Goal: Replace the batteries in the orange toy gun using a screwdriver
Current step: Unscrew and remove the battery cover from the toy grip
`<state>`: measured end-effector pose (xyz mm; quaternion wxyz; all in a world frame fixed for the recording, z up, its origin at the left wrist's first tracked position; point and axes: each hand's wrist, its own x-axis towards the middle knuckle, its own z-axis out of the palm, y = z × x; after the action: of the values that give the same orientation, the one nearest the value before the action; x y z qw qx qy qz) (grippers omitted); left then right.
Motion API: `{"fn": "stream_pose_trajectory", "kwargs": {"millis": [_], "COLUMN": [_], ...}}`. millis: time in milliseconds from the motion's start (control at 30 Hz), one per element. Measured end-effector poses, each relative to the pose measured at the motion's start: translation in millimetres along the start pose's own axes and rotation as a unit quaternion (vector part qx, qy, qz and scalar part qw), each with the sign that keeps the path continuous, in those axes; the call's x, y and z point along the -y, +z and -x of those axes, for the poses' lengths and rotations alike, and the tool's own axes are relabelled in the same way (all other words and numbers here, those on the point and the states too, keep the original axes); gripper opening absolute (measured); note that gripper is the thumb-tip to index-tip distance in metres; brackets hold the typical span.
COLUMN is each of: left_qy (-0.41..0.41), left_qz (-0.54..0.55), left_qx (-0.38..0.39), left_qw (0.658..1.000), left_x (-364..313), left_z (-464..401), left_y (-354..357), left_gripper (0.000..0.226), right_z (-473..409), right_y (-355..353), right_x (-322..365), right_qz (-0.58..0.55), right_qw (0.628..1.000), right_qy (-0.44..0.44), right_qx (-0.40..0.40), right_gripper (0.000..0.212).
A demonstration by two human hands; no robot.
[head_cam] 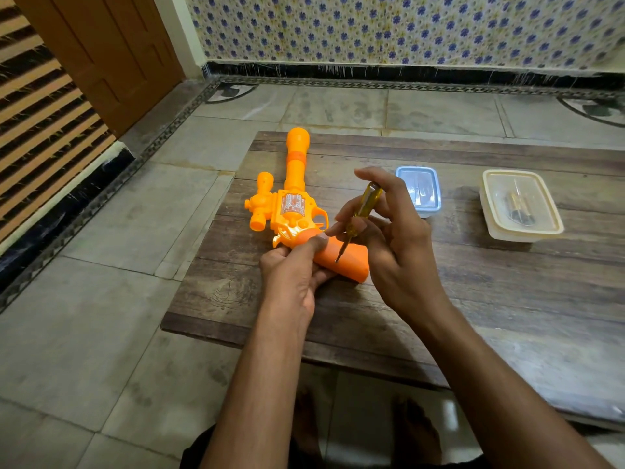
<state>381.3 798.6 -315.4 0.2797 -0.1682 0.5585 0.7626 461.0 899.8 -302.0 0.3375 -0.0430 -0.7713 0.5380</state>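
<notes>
Head view: you have one orange toy gun [291, 211], one screwdriver [359, 214], two lidded tubs, blue [419, 191] and cream [521, 204] | gun lies near the table's [473, 299] left edge, open tabletop to your right | your left hand [294, 275] grips the gun's handle | your right hand [389, 231] pinches the screwdriver, tip on the handle

Seen from a single wide-angle camera at head height, looking forward and steeply down over both forearms. Closest to the lens, the left hand [291, 275] and right hand [395, 238], working near frame centre above the dark wood-grain table [439, 316]. Beyond the table's far edge, grey stone floor tiles [118, 231] running to a blue-flowered patterned wall [406, 25] along the top. Straight lines bowed toward the edges. No second view.
</notes>
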Motion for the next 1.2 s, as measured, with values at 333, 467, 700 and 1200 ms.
{"fn": "stream_pose_trajectory", "kwargs": {"millis": [333, 467, 700, 1200], "left_qy": [0.003, 0.006, -0.001, -0.002], "left_qz": [0.015, 0.012, 0.001, 0.004], "left_qx": [0.011, 0.013, 0.003, 0.000], "left_qw": [1.000, 1.000, 1.000, 1.000], "left_x": [2, 2, 1, 1], "left_z": [-5, -4, -3, -4], "left_y": [-1, -1, 0, 0], "left_gripper": [0.018, 0.019, 0.023, 0.025], "right_z": [-2, -3, -2, -1], "right_y": [2, 1, 0, 2], "right_x": [-3, -7, -9, -8], "right_qz": [0.106, 0.094, 0.084, 0.092], "right_qw": [0.992, 0.994, 0.995, 0.994], "right_qy": [-0.050, -0.031, -0.011, -0.036], "right_qx": [-0.038, -0.041, -0.049, -0.037], "right_gripper": [0.046, 0.052, 0.057, 0.056]}}
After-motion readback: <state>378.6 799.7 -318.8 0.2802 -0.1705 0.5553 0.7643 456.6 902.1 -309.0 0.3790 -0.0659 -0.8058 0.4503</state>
